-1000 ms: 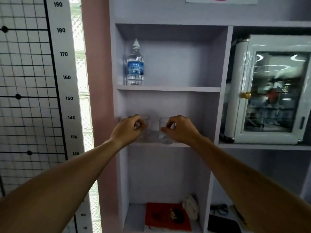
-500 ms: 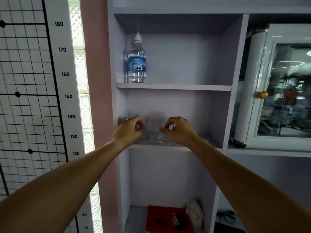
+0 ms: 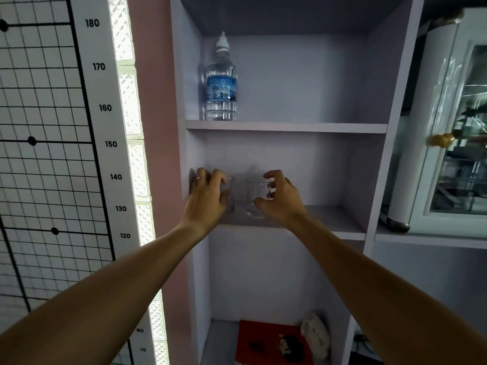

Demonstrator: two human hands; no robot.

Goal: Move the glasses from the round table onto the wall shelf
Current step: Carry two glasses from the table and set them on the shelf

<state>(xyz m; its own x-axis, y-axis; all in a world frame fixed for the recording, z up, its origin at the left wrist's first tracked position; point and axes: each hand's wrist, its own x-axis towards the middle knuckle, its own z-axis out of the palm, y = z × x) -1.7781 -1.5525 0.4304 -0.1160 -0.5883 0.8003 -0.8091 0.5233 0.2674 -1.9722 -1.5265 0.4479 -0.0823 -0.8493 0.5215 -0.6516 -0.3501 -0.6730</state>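
Note:
Two clear glasses stand side by side on the left part of the middle shelf board (image 3: 330,219) of the pale lilac wall shelf. My left hand (image 3: 208,200) covers most of the left glass (image 3: 231,197), its fingers loosened and spread by the rim. The right glass (image 3: 254,197) stands upright in plain sight. My right hand (image 3: 280,200) is beside it on the right, with fingers curled apart and the thumb close to the glass's lower side. The round table is out of view.
A water bottle (image 3: 221,85) stands on the board above, at its left end. A white glass-door cabinet (image 3: 453,154) fills the compartment on the right. A red flat object (image 3: 263,343) lies on the lowest board. A height chart (image 3: 105,127) hangs on the left.
Both hands pinched the glasses' rims before; now the fingers have loosened and spread, and the glasses stand on the board. The view has come closer to the shelf.

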